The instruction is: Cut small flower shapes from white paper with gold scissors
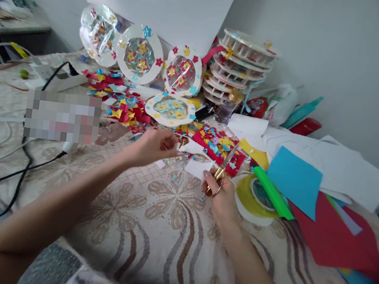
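Observation:
My right hand (223,196) grips a pair of gold-handled scissors (230,157), the blades pointing up and away from me. To the left, my left hand (154,147) has its fingers closed at the edge of a white paper piece (194,147), which appears pinched at the fingertips. A second scrap of white paper (198,168) lies on the cloth between the hands. Just beyond them, small colored cutouts (222,141) are scattered over a red sheet (238,162).
Round white star-decorated frames (120,50) lean at the back beside a stacked, tiered white structure (244,52). Colored scraps (121,106) heap at left. Tape rolls (259,194), a green strip (273,192), blue paper (297,178) and red paper (329,237) lie right. Black cable (21,176) runs left.

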The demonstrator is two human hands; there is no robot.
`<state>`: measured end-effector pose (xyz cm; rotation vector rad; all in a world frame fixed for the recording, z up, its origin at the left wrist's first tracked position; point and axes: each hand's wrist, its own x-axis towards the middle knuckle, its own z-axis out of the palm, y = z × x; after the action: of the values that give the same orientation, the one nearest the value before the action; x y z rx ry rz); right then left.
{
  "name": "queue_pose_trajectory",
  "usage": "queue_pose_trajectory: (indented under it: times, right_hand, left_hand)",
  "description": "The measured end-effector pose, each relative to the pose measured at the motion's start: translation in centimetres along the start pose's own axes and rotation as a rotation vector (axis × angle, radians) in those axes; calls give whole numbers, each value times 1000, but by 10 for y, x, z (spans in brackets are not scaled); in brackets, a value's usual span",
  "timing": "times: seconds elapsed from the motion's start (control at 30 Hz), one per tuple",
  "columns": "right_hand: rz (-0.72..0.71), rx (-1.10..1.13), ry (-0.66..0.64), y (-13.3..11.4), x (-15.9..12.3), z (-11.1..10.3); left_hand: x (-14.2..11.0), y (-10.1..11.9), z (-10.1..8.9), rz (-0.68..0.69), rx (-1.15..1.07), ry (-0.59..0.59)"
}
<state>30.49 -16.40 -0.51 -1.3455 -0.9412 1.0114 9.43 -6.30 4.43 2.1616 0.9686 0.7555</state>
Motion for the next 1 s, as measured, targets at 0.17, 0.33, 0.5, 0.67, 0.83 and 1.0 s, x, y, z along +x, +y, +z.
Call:
queue_pose_trajectory:
  times: [0.17,0.33,0.5,0.67,0.83,1.0]
  right_hand:
    - [12,4,-1,0,-3,3]
    - [5,1,13,-1,-4,4]
    - [27,42,-12,-1,-5,5]
    - [46,175,12,4,-2,5]
    - [87,252,11,2,-3,8]
    - [49,170,-36,-3,-8,15]
  left_hand:
    - [-12,17,44,111,105,17]
    - [-15,14,56,99,118,55]
    - [-15,13,56,91,54,85]
    - [-17,13,59,105,13,119]
    - [-18,15,63,142,-43,162]
    - [-21,16,68,181,3,219]
